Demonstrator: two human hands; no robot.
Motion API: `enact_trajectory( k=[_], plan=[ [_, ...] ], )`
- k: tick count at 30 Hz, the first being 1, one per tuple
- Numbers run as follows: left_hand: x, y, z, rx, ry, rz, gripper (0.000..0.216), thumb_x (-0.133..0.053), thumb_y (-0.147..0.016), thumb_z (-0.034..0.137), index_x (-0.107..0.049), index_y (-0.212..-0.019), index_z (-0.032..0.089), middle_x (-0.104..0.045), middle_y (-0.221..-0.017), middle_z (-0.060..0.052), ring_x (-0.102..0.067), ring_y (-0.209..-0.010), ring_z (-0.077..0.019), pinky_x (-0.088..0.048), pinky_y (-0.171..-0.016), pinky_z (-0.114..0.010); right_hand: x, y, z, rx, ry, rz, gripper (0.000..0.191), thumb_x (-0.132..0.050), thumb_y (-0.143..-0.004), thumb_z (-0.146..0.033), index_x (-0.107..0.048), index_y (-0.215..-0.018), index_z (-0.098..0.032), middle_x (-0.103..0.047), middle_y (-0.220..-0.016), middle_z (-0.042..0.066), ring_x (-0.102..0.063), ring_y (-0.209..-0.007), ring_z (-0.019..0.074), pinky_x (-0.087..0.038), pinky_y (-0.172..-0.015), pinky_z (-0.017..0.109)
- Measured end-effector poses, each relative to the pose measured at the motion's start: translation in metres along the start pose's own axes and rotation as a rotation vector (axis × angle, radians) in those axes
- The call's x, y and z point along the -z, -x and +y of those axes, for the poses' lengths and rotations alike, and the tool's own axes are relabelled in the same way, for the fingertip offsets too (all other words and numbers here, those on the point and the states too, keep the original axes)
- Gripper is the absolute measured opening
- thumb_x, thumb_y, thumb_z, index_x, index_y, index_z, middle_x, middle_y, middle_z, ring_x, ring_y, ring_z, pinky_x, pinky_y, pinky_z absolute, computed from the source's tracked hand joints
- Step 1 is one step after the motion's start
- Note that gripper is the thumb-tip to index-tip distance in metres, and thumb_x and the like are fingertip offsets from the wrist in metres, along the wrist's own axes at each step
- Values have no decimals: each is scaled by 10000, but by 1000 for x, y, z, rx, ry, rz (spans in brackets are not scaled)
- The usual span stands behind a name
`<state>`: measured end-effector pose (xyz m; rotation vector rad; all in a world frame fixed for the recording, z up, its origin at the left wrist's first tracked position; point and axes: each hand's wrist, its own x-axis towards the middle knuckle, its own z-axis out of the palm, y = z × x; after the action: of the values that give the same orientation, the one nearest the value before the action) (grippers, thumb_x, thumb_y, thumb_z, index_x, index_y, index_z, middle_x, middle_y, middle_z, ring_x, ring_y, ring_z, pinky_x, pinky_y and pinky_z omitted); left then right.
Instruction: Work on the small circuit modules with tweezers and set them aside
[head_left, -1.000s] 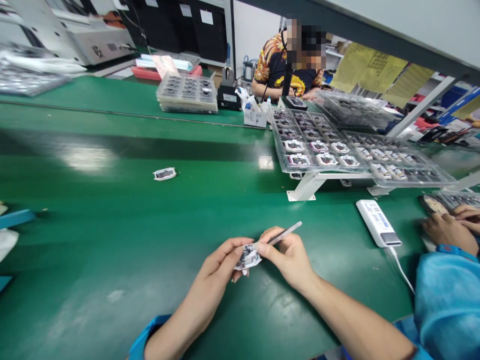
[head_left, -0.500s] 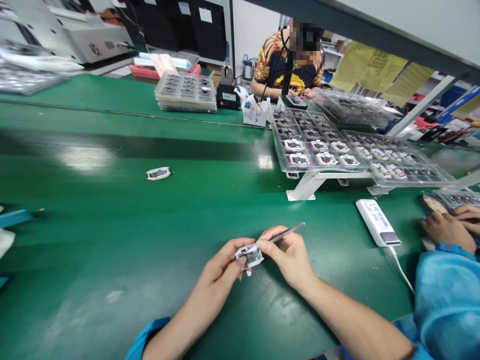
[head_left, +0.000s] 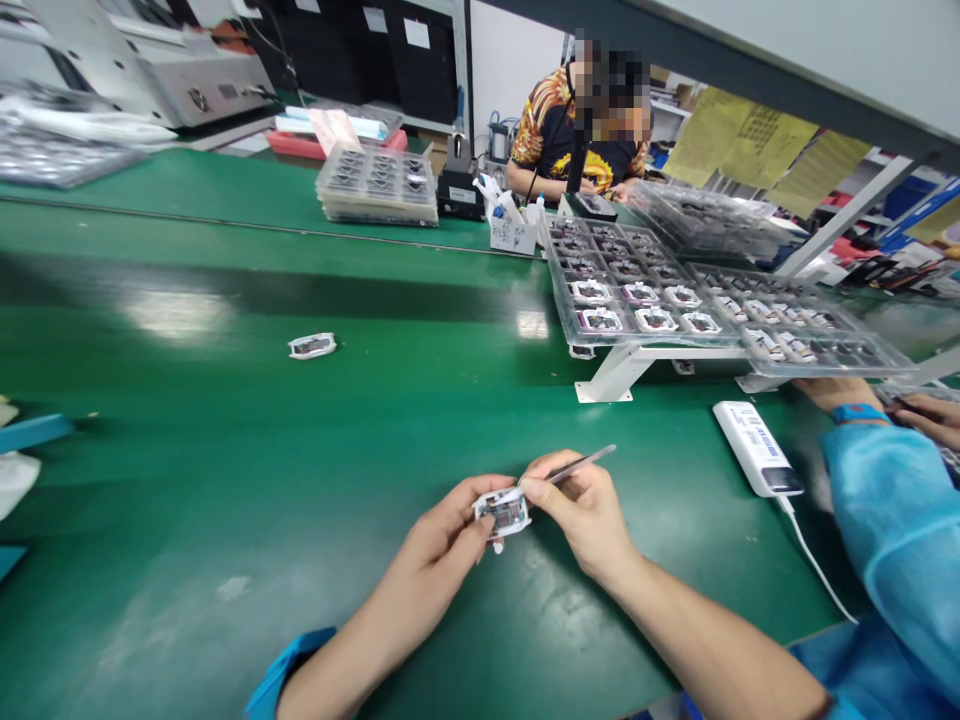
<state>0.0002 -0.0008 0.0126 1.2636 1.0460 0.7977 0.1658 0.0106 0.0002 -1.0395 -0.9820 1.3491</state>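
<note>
Your bare forearms angle in from either side, your left forearm (head_left: 352, 640) rising from the lower left and your right forearm (head_left: 697, 620) from the lower right, bringing both hands close together in front of you. Your left hand (head_left: 454, 530) is closed in a light grip, its thumb (head_left: 476, 537) pressed down in front and its index finger (head_left: 480, 484) arched along the far side. Your right hand (head_left: 577, 505) holds a pinch, thumb pointing left, the other fingers bent behind it, wrist roughly in line with the forearm.
</note>
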Motion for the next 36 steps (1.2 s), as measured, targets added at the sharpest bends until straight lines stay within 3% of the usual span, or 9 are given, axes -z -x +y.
enact_trajectory(
  k=[6,16,32,36],
  plan=[
    [0,-1,1,-12,-68,3,273,-494,-857,330,-614,-1058,190,-636,-779,-15,-530,-652,-166,-435,-599,-253,1,0,0,-19,0,-7,133,-801,-695,-261,-690,-708,-189,-685,-675,-9,-606,-607,124,-491,-600,248],
    [2,-1,3,13,-136,-43,330,-470,-857,367,-593,-1094,173,-667,-860,-37,-556,-690,-173,-464,-661,-265,3,-1,1,88,5,-88,75,-782,-704,-208,-710,-725,-206,-686,-724,2,-624,-667,149,-495,-620,273],
    [8,0,4,9,-98,-16,347,-573,-819,374,-657,-1116,214,-731,-925,-41,-615,-760,-210,-474,-698,-277,3,0,-2,90,60,-84,84,-778,-709,-245,-707,-718,-202,-689,-718,7,-637,-673,156,-516,-644,285],
    [8,-1,3,15,-86,-9,312,-568,-825,384,-678,-1051,200,-677,-748,-12,-560,-663,-183,-431,-619,-260,1,1,-1,91,23,-94,73,-773,-723,-240,-708,-723,-207,-674,-716,-1,-628,-635,145,-531,-607,277]
  ],
)
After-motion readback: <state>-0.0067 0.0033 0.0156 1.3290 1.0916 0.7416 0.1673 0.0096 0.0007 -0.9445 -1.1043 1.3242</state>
